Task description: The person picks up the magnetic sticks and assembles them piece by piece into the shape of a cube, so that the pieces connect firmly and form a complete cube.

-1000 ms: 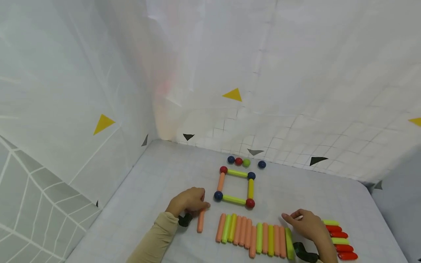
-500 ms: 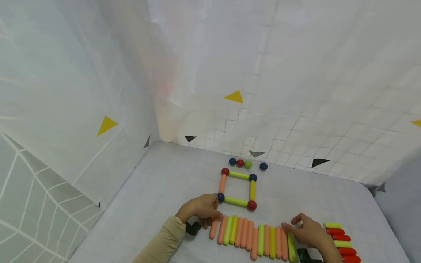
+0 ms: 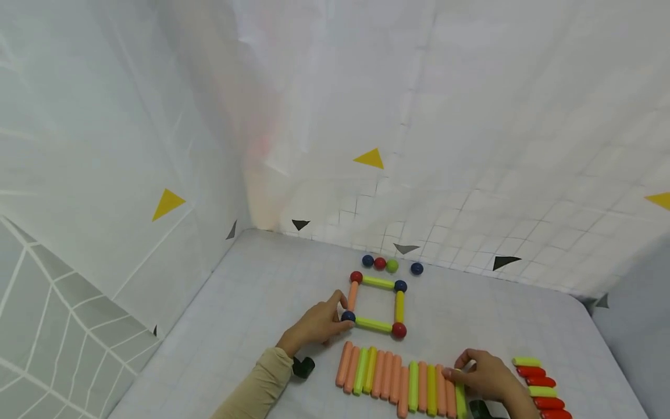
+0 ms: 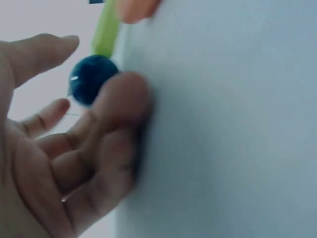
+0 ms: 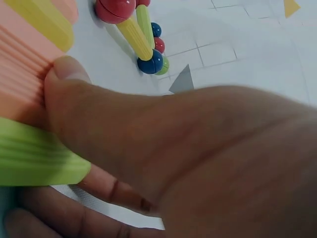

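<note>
White bench [image 3: 282, 267] is now holding the orange stick [image 3: 344, 364] at the row's [image 3: 403, 387] nine-o'clock end, freeing my left grip [image 3: 320, 322], spreading around the square's [image 3: 373, 325] seven-o'clock blue ball [image 4: 92, 78]; my right grip's [image 3: 488, 376] state I can't tell.

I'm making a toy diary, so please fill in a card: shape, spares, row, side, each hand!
Shape: square frame of round glossy balls and straight plastic-looking sticks
Spares: red ball, green ball, two navy balls, beyond the frame
Row: long peach sticks, lime sticks, yellow sticks
Side: red sticks, more lime sticks
Left hand: at the frame's near-left navy ball; grip unclear
Right hand: curled around the end of the row's rightmost lime stick
</note>
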{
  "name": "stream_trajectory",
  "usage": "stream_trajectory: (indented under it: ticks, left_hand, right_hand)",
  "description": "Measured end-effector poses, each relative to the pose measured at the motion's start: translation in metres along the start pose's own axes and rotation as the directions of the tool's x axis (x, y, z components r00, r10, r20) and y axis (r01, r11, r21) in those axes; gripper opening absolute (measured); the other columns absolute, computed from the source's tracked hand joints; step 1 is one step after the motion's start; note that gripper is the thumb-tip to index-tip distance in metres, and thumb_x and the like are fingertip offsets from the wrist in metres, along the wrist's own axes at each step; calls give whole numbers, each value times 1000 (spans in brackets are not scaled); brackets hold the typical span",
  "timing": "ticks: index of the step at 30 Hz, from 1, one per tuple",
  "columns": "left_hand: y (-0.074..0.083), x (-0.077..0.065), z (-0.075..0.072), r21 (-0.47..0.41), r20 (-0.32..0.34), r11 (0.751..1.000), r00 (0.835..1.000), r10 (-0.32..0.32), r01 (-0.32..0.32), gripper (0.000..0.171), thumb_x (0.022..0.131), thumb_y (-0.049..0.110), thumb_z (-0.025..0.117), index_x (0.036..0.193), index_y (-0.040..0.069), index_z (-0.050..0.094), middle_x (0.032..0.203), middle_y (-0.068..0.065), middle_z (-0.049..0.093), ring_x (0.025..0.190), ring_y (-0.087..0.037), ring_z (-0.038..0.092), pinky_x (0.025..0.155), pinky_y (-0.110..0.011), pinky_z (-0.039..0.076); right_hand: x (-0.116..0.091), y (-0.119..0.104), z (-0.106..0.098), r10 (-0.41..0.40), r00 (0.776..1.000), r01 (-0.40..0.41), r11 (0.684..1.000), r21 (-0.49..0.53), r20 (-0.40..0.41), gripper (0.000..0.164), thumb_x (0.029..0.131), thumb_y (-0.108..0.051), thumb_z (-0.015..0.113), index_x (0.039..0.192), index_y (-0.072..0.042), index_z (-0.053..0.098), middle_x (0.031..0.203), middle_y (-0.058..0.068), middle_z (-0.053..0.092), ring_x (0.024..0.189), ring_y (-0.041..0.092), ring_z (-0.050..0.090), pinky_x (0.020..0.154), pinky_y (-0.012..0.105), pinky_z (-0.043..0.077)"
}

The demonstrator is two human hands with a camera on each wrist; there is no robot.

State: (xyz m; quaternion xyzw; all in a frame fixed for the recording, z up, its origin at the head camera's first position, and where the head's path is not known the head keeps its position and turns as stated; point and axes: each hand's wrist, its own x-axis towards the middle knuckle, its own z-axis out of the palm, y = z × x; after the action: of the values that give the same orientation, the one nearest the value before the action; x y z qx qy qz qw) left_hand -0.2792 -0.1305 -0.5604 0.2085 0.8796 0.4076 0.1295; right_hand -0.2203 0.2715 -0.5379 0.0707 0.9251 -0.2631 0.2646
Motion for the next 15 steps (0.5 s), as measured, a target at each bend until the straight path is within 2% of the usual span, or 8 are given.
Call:
stream_trajectory:
  ticks: [3,8,12,15]
  left_hand:
    - [-1,1,5,76,-12,997,999,31,-30,39,102,34,74,130,20,51,66,6,57,46,-8,52,48,-23,40]
    - [-1,0,7,87,-25,996,999,22,-20,31,102,29,73,127,24,55,71,5,58,49,-9,53,50,-24,41]
    - [-4,1,7,64,-35,998,999,20,-17,30,102,29,73,127,25,55,75,4,60,50,-9,54,50,-24,42]
    - [-5,2,6,46,-44,999,999,22,-20,32,102,30,74,126,23,54,78,3,61,50,-9,54,49,-24,42]
  right_hand:
    - [0,2,1,-30,1000,30,999,12,-8,58,86,-62,81,99,-7,69,86,2,70,79,19,62,70,34,54]
    - [2,9,-3,-70,997,71,996,54,-22,49,88,-54,83,103,-8,73,89,2,71,80,19,61,70,35,52]
    - [2,10,-14,-37,995,53,982,181,-91,56,93,-52,79,119,-4,70,92,4,74,81,19,64,67,36,52]
    - [5,4,-21,7,982,57,945,323,-191,67,96,-57,74,132,-1,64,101,7,77,86,19,69,68,36,52]
